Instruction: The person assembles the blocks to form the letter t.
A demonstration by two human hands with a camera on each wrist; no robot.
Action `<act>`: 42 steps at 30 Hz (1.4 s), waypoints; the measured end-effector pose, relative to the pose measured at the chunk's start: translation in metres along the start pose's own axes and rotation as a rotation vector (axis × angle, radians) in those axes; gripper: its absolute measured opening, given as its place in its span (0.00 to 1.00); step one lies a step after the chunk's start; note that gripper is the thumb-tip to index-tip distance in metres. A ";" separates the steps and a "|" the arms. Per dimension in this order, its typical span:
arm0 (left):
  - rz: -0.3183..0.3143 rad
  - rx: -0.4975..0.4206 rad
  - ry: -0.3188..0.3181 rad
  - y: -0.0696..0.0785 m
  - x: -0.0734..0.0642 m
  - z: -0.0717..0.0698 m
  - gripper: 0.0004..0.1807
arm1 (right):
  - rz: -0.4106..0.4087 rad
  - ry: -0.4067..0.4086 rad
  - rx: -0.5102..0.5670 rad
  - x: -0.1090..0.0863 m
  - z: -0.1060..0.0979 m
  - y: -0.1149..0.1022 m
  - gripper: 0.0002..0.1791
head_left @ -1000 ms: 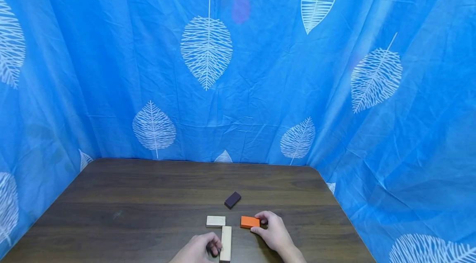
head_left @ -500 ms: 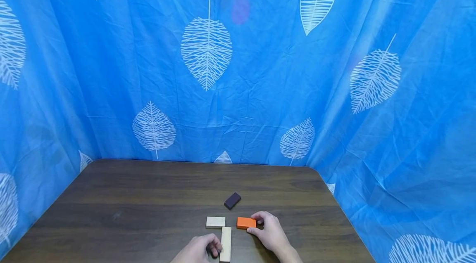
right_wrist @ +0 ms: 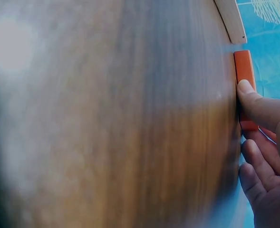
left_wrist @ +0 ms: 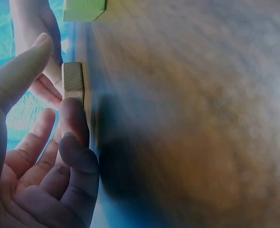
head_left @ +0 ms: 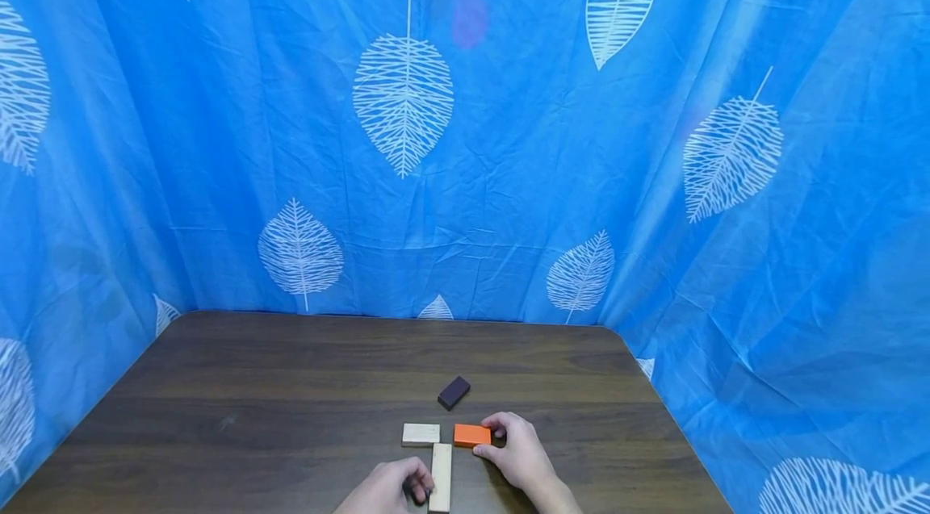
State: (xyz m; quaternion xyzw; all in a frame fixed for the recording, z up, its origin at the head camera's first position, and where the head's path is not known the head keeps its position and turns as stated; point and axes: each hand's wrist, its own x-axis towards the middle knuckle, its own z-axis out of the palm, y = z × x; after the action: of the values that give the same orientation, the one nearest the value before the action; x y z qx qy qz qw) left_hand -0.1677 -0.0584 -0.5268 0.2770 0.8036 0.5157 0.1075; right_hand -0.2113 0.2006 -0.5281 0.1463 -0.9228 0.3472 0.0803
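My right hand (head_left: 519, 453) pinches the right end of an orange rectangular block (head_left: 471, 435) between thumb and fingers; the block lies flat on the table. In the right wrist view the thumb presses one long side of this orange block (right_wrist: 244, 65). A pale wooden block (head_left: 440, 478) lies lengthwise toward me. Beside its left side is my left hand (head_left: 385, 486), fingers loosely bent, their tips at the block; the left wrist view has the thumb raised apart. Another pale block (head_left: 420, 435) lies crosswise at its far end, with a gap between it and the orange one.
A dark purple-brown block (head_left: 454, 392) lies at a slant farther back on the brown wooden table (head_left: 291, 385). Behind and beside the table hangs a blue curtain (head_left: 494, 175) with white leaf prints.
My right hand has slid the orange block leftward, narrowing its gap to the crosswise pale block. The left hand and the other blocks have stayed in place.
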 end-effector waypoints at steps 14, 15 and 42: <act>0.006 -0.015 -0.008 -0.002 0.001 0.000 0.25 | -0.004 -0.002 0.008 0.002 0.003 -0.005 0.18; 0.007 -0.016 -0.007 -0.002 0.001 0.000 0.25 | -0.007 -0.001 0.007 0.002 0.003 -0.006 0.19; -0.006 -0.008 -0.014 -0.002 0.001 0.000 0.24 | -0.064 -0.007 0.069 0.001 0.010 -0.010 0.21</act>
State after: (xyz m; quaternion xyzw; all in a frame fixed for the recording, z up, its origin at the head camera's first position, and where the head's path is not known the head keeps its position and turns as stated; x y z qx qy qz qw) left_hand -0.1691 -0.0589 -0.5286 0.2776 0.8015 0.5167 0.1161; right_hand -0.2093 0.1868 -0.5288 0.1798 -0.9054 0.3755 0.0831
